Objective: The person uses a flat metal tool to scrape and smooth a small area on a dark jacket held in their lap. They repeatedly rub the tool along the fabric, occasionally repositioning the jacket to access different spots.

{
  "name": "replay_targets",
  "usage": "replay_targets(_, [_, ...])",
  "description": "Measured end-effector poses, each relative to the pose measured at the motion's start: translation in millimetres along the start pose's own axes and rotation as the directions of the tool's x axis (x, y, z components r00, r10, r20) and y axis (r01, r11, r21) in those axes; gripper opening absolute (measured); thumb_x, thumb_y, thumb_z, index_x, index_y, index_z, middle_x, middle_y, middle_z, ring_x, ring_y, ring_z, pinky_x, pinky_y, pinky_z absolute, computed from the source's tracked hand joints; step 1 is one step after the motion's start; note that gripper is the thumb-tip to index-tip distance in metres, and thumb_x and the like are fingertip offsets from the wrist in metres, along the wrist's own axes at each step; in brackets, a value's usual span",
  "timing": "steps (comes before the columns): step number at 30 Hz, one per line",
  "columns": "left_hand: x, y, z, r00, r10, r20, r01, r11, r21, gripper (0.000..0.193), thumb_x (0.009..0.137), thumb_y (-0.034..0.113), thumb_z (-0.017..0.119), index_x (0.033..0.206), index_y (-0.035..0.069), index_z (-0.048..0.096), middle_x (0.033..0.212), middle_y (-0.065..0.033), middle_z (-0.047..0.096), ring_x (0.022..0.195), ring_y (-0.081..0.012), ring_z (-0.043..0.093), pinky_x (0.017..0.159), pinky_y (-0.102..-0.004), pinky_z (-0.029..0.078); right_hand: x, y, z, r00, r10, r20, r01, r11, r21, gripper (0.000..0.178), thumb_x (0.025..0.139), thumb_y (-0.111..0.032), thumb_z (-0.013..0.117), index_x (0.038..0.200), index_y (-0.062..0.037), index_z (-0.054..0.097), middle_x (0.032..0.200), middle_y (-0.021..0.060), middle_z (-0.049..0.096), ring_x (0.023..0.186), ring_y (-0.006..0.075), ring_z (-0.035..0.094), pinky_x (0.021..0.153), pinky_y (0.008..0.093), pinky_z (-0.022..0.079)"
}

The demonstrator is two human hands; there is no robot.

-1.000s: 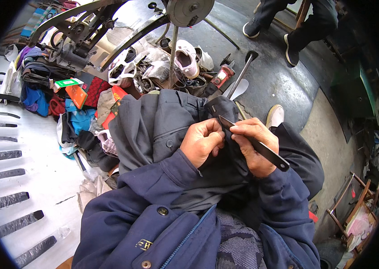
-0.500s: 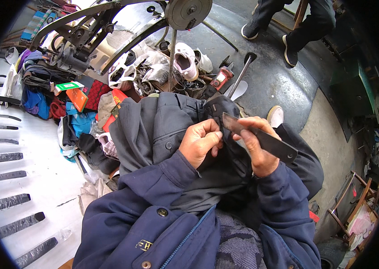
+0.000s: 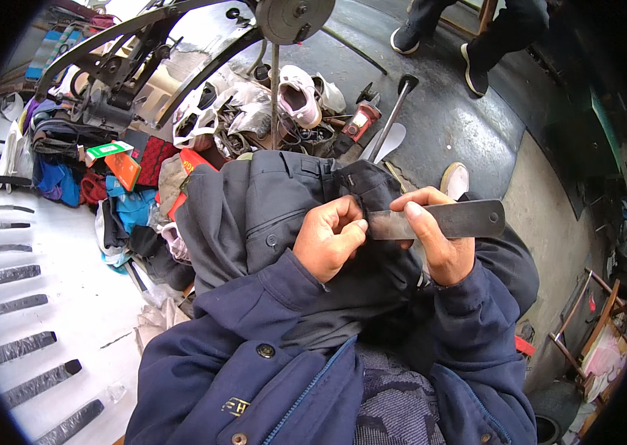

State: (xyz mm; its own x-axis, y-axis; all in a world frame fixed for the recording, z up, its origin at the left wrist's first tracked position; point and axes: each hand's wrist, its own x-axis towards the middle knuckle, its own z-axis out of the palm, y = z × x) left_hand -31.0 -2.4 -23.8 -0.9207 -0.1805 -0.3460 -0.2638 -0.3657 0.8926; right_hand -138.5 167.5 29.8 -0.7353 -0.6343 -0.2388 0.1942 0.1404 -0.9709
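Note:
Dark grey trousers (image 3: 258,200) are spread over my lap, with a buttoned pocket and the waistband's belt loops in sight. My left hand (image 3: 330,236) is closed in a pinch on the trousers' dark cloth, thumb against the bent fingers. In my right hand (image 3: 438,241) is a flat steel cobbler's knife (image 3: 469,219), a handleless strip with a hole in its outer end. It lies nearly level between thumb and fingers. Its brighter end meets the cloth right beside my left fingertips; the exact contact is partly hidden.
Ahead stands a cast-iron sewing machine with a round wheel (image 3: 295,16). Shoes (image 3: 300,98), bags and a red tool (image 3: 360,122) lie heaped beneath it. Dark strips (image 3: 4,277) are laid out on a white surface at left. Another person's shoes (image 3: 475,70) are at the far right.
My right hand has turned the knife from a slant to nearly level, and its bright end has come down to the cloth by my left fingers. My left hand keeps its pinch.

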Motion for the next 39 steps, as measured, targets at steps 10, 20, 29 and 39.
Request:
replay_targets(10, [-2.7,4.4,2.7,1.0,-0.003,0.021,0.002,0.999,0.039,0.01,0.093,0.005,0.06,0.084,0.006,0.056,0.075,0.0037,0.057,0.062,-0.0036,0.049,0.055,-0.0217,0.039,17.4,26.3,0.8,0.908,-0.417,-0.047,0.383,0.869,-0.313,0.015,0.097,-0.014,0.06,0.093,0.0009,0.06,0.11,0.0087,0.063,0.098,0.0138,0.057,0.086,0.0286,0.045])
replay_targets(20, [-2.6,5.8,0.4,1.0,-0.002,0.023,0.002,1.0,0.007,0.008,0.094,0.008,0.059,0.087,0.004,0.057,0.076,-0.001,0.06,0.062,-0.0062,0.052,0.058,-0.0232,0.042,12.8,26.3,6.1,0.994,-0.091,0.054,0.084,0.99,0.113,0.014,0.097,-0.012,0.064,0.105,-0.0048,0.056,0.094,-0.0029,0.054,0.086,0.0041,0.049,0.076,0.0209,0.039])
replay_targets(29, [0.6,3.4,-1.4,0.999,-0.046,0.027,0.048,0.997,-0.068,0.01,0.094,0.008,0.059,0.085,0.004,0.058,0.077,-0.0033,0.061,0.062,-0.0081,0.054,0.06,-0.0239,0.044,13.5,25.6,5.3,1.0,0.0,-0.028,0.003,0.995,0.101,0.012,0.095,-0.013,0.065,0.103,-0.005,0.059,0.088,-0.0041,0.056,0.081,0.0033,0.049,0.073,0.0212,0.04])
replay_targets(39, [-0.1,4.9,1.2,0.998,-0.047,0.04,0.048,0.999,-0.025,0.01,0.095,0.008,0.06,0.085,0.005,0.059,0.076,-0.0016,0.061,0.061,-0.0071,0.053,0.058,-0.0227,0.043,13.9,29.3,8.9,0.997,0.017,-0.076,-0.006,0.991,0.135,0.013,0.092,-0.013,0.063,0.1,-0.0039,0.062,0.087,-0.0022,0.058,0.081,0.006,0.052,0.074,0.0235,0.042])
